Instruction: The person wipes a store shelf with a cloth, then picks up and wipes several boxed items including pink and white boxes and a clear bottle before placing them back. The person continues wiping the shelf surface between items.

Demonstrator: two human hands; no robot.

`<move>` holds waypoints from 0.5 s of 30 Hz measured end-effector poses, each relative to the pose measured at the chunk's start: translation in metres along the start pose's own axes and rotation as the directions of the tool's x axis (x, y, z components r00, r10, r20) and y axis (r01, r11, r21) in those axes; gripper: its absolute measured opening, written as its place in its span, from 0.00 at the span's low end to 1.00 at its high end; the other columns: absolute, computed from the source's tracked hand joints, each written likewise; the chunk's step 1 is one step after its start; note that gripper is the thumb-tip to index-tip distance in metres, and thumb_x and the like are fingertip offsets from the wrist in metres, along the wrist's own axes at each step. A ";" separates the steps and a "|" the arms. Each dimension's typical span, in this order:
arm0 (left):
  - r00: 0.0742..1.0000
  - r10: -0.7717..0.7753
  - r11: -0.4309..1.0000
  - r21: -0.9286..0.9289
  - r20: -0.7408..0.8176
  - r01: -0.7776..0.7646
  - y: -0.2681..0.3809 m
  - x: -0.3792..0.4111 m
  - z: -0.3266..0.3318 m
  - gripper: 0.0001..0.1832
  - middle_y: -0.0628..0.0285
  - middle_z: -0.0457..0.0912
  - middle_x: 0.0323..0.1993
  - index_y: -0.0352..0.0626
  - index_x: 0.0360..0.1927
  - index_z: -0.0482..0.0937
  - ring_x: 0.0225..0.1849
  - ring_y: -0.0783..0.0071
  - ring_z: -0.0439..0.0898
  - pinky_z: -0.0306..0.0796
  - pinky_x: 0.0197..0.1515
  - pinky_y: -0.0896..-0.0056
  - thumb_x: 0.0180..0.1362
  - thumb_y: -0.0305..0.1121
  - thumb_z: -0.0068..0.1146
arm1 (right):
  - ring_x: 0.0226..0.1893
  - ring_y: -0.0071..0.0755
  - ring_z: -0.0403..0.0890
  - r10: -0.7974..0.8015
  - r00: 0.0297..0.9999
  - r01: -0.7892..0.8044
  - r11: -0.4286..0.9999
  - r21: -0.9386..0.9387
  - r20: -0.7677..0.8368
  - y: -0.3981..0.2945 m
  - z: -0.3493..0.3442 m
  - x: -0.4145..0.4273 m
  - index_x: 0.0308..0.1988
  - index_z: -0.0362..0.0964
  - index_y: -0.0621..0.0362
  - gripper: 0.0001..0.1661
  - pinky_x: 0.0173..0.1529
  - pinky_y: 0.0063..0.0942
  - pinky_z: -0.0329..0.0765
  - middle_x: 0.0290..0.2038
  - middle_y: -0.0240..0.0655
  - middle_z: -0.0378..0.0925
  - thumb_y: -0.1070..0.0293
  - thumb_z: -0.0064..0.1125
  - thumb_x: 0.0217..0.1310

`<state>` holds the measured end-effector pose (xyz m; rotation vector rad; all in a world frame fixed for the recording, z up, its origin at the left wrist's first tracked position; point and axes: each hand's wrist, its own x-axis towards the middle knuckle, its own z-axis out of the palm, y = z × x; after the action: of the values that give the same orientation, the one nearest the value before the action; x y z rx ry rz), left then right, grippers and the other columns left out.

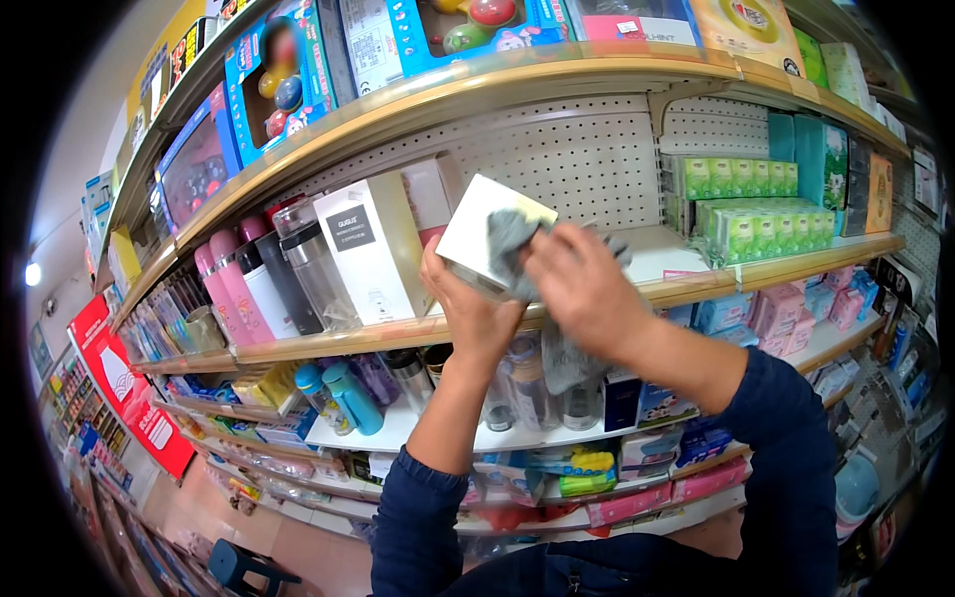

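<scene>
My left hand [477, 306] grips a white cardboard box [477, 216] from below and tilts it in front of the middle shelf. In my right hand [589, 291] is a grey cloth [511, 242], pressed against the face of the box; part of the cloth hangs down below the wrist. Left of the held box, a taller white carton [373, 254] with a dark printed patch stands on the shelf. Behind it another pale carton [433, 194] is partly hidden.
Pink vacuum flasks [231, 283] and a clear bottle [313, 269] line the shelf on the left. Green tissue packs [768, 231] are stacked on the right. Boxed toys [283, 82] stand overhead. More bottles [354, 399] fill the shelf below. A dark stool [242, 563] is on the floor.
</scene>
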<state>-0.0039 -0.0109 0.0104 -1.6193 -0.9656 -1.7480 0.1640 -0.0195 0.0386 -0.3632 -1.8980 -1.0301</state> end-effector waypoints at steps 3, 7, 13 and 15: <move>0.999 -0.029 0.994 -0.109 -0.041 0.025 -0.022 -0.001 0.008 0.52 0.43 0.59 0.57 0.32 0.65 0.50 0.60 0.46 0.59 0.54 0.64 0.50 0.40 0.32 0.73 | 0.52 0.50 0.71 -0.004 1.000 0.003 0.976 0.217 0.003 -0.031 -0.006 -0.006 0.45 0.73 0.66 0.21 0.56 0.42 0.71 0.51 0.43 0.72 0.72 0.54 0.48; 0.998 0.001 0.999 -0.053 -0.055 -0.004 -0.012 0.009 0.009 0.55 0.42 0.60 0.56 0.32 0.65 0.49 0.60 0.44 0.60 0.56 0.63 0.50 0.38 0.35 0.75 | 0.52 0.47 0.72 0.006 0.986 -0.128 0.678 0.724 0.169 -0.025 -0.011 -0.018 0.46 0.73 0.64 0.24 0.58 0.39 0.71 0.51 0.42 0.72 0.81 0.54 0.43; 0.999 -0.047 0.998 0.051 0.017 0.046 -0.012 0.028 0.010 0.58 0.40 0.59 0.55 0.35 0.67 0.47 0.57 0.43 0.63 0.60 0.62 0.50 0.37 0.36 0.77 | 0.55 0.46 0.74 0.337 0.901 -0.428 0.576 0.696 0.275 0.021 -0.065 -0.056 0.51 0.73 0.60 0.29 0.61 0.35 0.69 0.51 0.43 0.74 0.86 0.51 0.44; 0.994 -0.083 0.996 0.035 0.068 0.080 -0.010 0.040 0.006 0.59 0.41 0.57 0.56 0.40 0.69 0.46 0.57 0.44 0.66 0.65 0.60 0.52 0.39 0.37 0.76 | 0.55 0.44 0.75 0.425 0.864 -0.493 0.606 0.624 0.271 0.036 -0.078 -0.076 0.50 0.73 0.60 0.28 0.61 0.33 0.68 0.51 0.43 0.74 0.86 0.51 0.45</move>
<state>-0.0131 0.0023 0.0489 -1.6503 -1.1011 -1.7306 0.2717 -0.0465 0.0121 -0.4368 -1.9657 0.0704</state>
